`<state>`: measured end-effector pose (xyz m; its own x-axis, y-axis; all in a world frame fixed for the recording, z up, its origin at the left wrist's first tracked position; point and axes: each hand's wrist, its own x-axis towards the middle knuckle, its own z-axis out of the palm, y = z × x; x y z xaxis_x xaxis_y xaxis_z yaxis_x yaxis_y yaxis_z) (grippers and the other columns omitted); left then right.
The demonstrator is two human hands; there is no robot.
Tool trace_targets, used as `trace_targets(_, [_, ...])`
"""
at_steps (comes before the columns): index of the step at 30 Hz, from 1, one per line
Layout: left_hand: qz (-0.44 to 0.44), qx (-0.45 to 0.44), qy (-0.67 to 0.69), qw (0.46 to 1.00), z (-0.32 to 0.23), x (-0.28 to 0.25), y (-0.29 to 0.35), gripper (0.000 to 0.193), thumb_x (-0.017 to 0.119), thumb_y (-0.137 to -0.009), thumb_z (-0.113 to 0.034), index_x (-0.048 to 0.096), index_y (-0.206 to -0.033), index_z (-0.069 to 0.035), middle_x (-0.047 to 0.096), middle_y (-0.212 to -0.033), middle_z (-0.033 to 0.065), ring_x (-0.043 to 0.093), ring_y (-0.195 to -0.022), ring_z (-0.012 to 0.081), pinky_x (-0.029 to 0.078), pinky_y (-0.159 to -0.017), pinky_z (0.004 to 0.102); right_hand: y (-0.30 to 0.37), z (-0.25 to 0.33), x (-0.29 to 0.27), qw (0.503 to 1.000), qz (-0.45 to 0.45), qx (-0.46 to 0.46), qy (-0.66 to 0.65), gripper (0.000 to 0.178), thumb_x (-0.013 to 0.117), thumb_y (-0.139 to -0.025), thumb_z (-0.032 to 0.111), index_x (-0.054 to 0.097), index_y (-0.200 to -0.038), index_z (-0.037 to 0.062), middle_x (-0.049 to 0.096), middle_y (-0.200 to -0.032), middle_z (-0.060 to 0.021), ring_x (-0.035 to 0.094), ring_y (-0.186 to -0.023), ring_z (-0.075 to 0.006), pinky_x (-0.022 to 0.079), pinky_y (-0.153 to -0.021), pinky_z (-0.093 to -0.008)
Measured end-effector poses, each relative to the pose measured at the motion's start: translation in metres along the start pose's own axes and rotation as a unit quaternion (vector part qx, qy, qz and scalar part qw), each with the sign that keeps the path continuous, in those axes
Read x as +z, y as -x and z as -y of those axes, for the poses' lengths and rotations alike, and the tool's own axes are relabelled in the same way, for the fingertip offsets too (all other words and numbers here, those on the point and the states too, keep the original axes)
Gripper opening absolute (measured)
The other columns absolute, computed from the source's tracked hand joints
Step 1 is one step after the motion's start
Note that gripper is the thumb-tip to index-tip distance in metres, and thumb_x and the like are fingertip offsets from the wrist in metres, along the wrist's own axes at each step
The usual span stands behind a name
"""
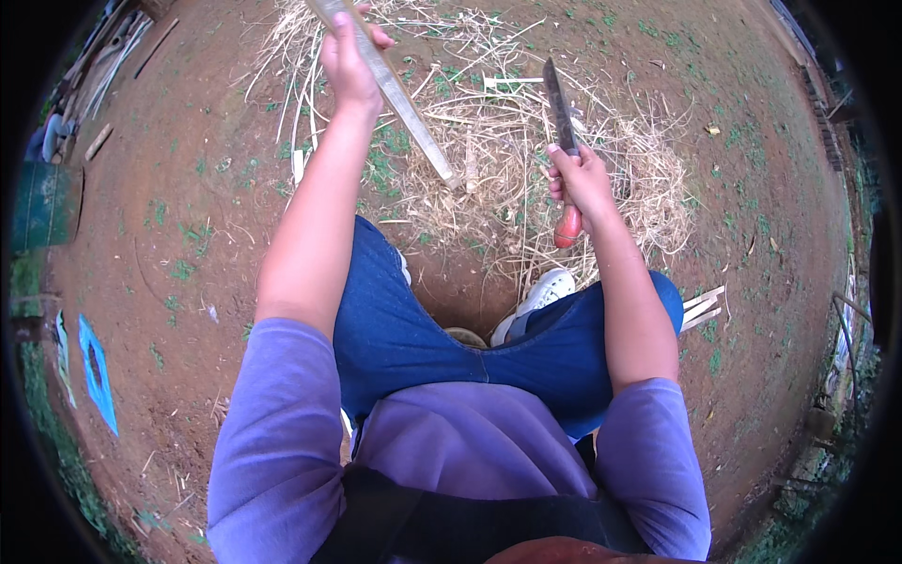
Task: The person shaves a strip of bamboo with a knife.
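My left hand (pixel 349 68) is closed around a long, pale strip of split bamboo (pixel 406 111), which slants from the top edge down toward the middle of the ground. In my right hand (pixel 584 184) is a knife (pixel 561 111) with a dark blade and a reddish wooden handle. Its blade points away from me and stands apart from the strip. Beneath both hands lies a heap of thin, pale shavings (pixel 648 197) spread over the soil. The strip's lower end is over the shavings, near a short pale piece (pixel 471 162).
I sit with knees apart, a white shoe (pixel 540 299) between them. A few pale split sticks (pixel 702 308) lie beyond my right knee. On the left are a blue plastic piece (pixel 97 373), a green container (pixel 45 206) and a short log (pixel 98 142). Bare brown earth (pixel 752 357) surrounds me.
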<state>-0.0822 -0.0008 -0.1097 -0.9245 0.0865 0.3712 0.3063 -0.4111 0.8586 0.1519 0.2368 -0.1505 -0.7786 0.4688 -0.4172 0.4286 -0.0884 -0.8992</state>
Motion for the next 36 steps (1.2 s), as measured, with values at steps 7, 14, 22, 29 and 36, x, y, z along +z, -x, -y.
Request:
trace_targets(7, [0.109,-0.054,0.011,0.993,0.015,0.015,0.016,0.037,0.054,-0.103,-0.038,0.061,-0.114,-0.003,0.063,-0.09,0.0048,0.063,-0.089,0.0171,0.048,-0.09,0.0334,0.011,-0.024,0.042,0.982,-0.017,-0.146,0.122,0.038,0.068,-0.093,0.024,0.06,-0.119,-0.0021,0.064,-0.076,-0.0052,0.062,-0.06,-0.0104,0.053,-0.052,-0.0258])
trace_targets(14, [0.139,-0.163,0.034,0.976,-0.017,-0.004,0.02,0.027,0.063,-0.099,-0.029,0.06,-0.106,-0.003,0.067,-0.099,0.012,0.069,-0.096,0.023,0.055,-0.098,0.0406,0.035,-0.023,0.064,0.978,0.12,0.137,-0.097,0.028,0.061,-0.097,0.027,0.06,-0.101,-0.0003,0.061,-0.075,-0.0048,0.056,-0.054,-0.0122,0.045,-0.047,-0.0262])
trace_targets(22, [0.152,-0.143,-0.038,0.977,-0.019,0.001,0.025,0.026,0.06,-0.102,-0.031,0.059,-0.099,-0.006,0.062,-0.08,0.0022,0.063,-0.071,0.0106,0.056,-0.065,0.028,0.066,-0.032,0.078,0.989,0.081,0.111,-0.046,0.018,0.067,-0.091,0.019,0.055,-0.087,0.0069,0.053,-0.067,-0.003,0.054,-0.052,-0.0129,0.047,-0.045,-0.0284])
trace_targets(29, [0.145,-0.123,-0.078,0.979,-0.021,0.017,0.031,0.033,0.054,-0.105,-0.036,0.06,-0.096,-0.004,0.063,-0.076,0.003,0.062,-0.07,0.0123,0.052,-0.067,0.0315,0.077,-0.086,0.076,0.99,0.024,0.14,0.003,0.028,0.068,-0.094,0.036,0.05,-0.084,0.0163,0.049,-0.063,0.0007,0.049,-0.047,-0.0112,0.043,-0.041,-0.0271])
trace_targets(36, [0.111,-0.025,-0.155,0.981,-0.032,0.016,0.055,0.044,0.05,-0.106,-0.043,0.064,-0.089,-0.006,0.067,-0.08,0.0054,0.065,-0.079,0.0172,0.051,-0.079,0.0359,0.107,-0.042,0.151,0.982,0.038,0.095,-0.162,0.036,0.065,-0.098,0.04,0.046,-0.081,0.0138,0.049,-0.063,-0.001,0.05,-0.048,-0.0114,0.043,-0.041,-0.0263])
